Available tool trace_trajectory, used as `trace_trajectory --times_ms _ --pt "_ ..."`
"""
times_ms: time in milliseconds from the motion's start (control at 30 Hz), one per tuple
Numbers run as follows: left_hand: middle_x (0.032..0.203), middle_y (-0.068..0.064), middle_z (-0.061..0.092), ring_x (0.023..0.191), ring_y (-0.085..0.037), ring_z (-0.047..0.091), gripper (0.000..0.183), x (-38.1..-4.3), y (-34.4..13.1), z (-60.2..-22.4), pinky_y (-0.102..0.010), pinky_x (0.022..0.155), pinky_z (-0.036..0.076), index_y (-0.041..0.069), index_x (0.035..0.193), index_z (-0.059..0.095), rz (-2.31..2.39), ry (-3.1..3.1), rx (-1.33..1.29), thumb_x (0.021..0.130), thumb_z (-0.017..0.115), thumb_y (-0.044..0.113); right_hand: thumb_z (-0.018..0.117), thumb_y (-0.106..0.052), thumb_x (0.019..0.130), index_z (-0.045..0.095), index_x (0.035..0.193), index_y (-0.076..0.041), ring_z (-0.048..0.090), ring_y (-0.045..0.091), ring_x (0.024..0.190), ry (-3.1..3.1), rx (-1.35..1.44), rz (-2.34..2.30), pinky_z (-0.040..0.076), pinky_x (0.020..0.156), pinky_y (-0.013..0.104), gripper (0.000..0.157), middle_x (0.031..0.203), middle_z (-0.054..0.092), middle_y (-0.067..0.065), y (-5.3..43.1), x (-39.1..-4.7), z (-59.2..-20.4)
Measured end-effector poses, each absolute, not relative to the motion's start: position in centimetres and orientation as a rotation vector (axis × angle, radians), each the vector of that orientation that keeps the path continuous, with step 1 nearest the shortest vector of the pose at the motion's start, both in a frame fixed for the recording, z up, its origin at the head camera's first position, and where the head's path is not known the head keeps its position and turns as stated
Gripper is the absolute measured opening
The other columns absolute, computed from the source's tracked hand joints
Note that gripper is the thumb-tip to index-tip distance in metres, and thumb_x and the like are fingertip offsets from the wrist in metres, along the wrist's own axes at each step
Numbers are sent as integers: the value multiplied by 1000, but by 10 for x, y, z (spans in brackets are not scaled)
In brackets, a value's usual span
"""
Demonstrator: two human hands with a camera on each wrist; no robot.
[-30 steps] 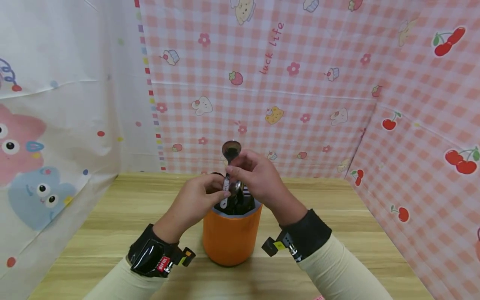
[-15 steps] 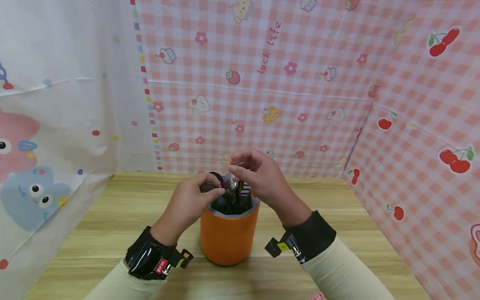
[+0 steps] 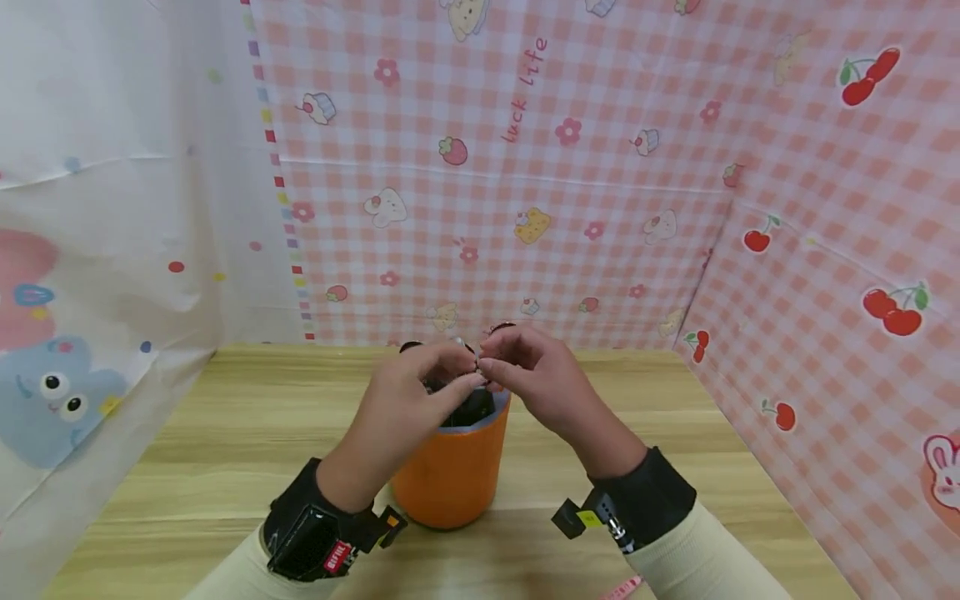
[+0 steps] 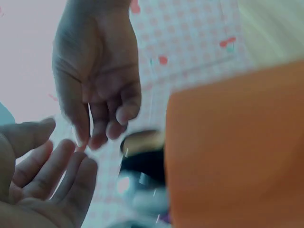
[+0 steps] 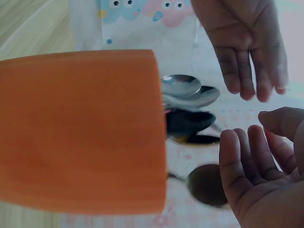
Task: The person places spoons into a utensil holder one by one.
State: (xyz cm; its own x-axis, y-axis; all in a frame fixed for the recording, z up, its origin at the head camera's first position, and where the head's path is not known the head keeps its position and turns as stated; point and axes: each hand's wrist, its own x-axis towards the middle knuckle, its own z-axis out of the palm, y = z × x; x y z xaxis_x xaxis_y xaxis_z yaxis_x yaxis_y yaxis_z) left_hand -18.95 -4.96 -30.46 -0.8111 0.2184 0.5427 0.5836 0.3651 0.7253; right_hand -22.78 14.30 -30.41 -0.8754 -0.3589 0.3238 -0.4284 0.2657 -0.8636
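Note:
An orange round container with a grey inner rim stands on the table, several spoons upright in it. My left hand is above its left side and my right hand above its right, fingertips almost meeting. In both wrist views the fingers are loosely bent, and I see nothing held. Metal spoon bowls, a black one and a separate dark spoon bowl stick out of the container's mouth. In the head view my hands hide most of them.
The wood-grain table runs back to a pink checked cloth wall. A white patterned cloth hangs at the left. Near the front edge lies a pink strip with markings.
A second ago my left hand held a spoon by its patterned handle; the spoon has gone down into the container and is released. My hands have since drawn together, and the view has shifted slightly.

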Motion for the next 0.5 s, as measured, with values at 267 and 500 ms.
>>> trace_trajectory --times_ms 267,500 --pt "99 6 71 85 -7 65 20 -191 -15 -319 -32 75 56 18 110 68 -1536 -2418 -811 91 72 21 64 -14 96 64 110 -7 64 26 87 -2511 565 1742 56 79 39 16 101 65 13 178 -218 -326" --pt "99 6 70 87 -8 65 16 -195 3 -332 -33 76 56 19 108 69 -1552 -2473 -848 92 70 23 67 -18 95 63 109 -6 65 28 85 -2501 478 1780 56 80 42 19 101 65 15 198 -209 -341"
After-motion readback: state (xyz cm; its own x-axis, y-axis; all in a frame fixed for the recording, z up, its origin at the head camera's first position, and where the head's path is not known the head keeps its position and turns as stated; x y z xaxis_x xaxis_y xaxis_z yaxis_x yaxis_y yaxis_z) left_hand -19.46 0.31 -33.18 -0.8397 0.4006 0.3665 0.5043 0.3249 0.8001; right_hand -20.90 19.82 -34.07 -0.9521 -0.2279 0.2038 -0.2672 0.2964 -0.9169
